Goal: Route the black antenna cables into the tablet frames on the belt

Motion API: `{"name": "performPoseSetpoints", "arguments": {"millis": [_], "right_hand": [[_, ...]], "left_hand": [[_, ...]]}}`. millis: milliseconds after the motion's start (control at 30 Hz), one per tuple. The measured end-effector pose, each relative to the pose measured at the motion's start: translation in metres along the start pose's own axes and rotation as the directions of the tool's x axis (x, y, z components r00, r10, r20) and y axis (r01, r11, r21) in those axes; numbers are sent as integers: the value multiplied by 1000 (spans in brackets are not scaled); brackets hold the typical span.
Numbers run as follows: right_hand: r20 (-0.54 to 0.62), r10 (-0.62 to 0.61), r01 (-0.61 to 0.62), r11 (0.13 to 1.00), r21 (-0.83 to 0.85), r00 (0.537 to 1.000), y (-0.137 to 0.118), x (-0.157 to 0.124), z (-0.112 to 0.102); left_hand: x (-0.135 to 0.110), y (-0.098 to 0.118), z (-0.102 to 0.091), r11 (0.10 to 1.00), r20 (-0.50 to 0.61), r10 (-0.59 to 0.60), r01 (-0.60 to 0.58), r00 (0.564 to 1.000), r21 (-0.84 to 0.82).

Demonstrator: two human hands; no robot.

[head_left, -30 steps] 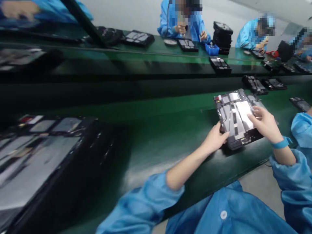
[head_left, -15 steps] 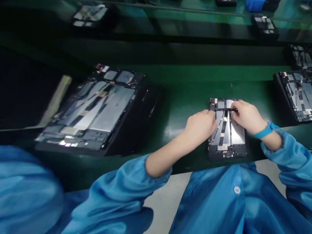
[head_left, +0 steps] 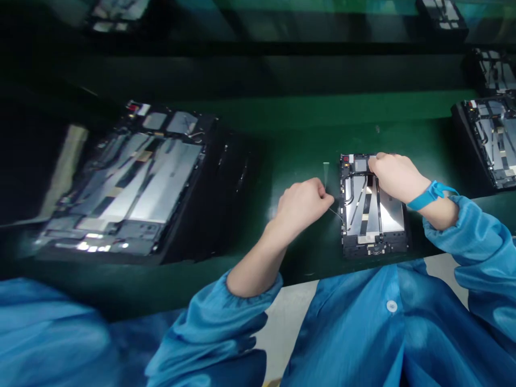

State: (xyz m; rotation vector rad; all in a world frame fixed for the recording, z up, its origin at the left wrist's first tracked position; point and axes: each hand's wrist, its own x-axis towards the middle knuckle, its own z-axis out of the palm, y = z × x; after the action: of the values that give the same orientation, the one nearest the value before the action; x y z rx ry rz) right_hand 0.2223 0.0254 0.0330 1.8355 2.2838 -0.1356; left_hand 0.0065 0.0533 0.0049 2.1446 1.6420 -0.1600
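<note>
Far left on tabletop (head_left: 306, 145): dark stack (head_left: 137, 183), opened electronics showing on top. Next, left hand (head_left: 302, 204), fingers curled closed, can't tell what's pinched; pale strip (head_left: 325, 171) just above fingertips, thin wire (head_left: 337, 216) between them and the open device (head_left: 373, 207). Device lies flat near tabletop's front edge. Right hand (head_left: 397, 173) over its upper right part, fingers bent down; tips hidden, can't tell grip. Blue wristband (head_left: 428, 196). Far right: another stack (head_left: 499, 141).
</note>
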Motion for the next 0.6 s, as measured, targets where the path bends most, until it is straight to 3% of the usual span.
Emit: {"name": "performPoseSetpoints", "arguments": {"millis": [67,133,233,367,500,600], "right_hand": [[-1,6,-6,1000,-5,1000,-1,-1,0],[-5,10,-10,1000,-5,1000,-1,0,1],[-10,5,-5,1000,7,1000,1,3,3],[-6,38,-38,999,12,999,4,8,3],[24,51,-51,999,-1,998,6,12,0],[37,44,-44,999,-6,998,8,14,-2]], "left_hand": [[0,-10,12,999,-59,-8,6,998,-42],[3,-12,22,995,-188,-12,-7,982,-97],[12,-7,28,956,-306,30,-116,952,-268],[30,-3,26,770,-194,142,-232,971,-595],[48,-8,21,569,-58,228,-181,972,-802],[57,-14,17,512,39,289,-120,956,-850]]}}
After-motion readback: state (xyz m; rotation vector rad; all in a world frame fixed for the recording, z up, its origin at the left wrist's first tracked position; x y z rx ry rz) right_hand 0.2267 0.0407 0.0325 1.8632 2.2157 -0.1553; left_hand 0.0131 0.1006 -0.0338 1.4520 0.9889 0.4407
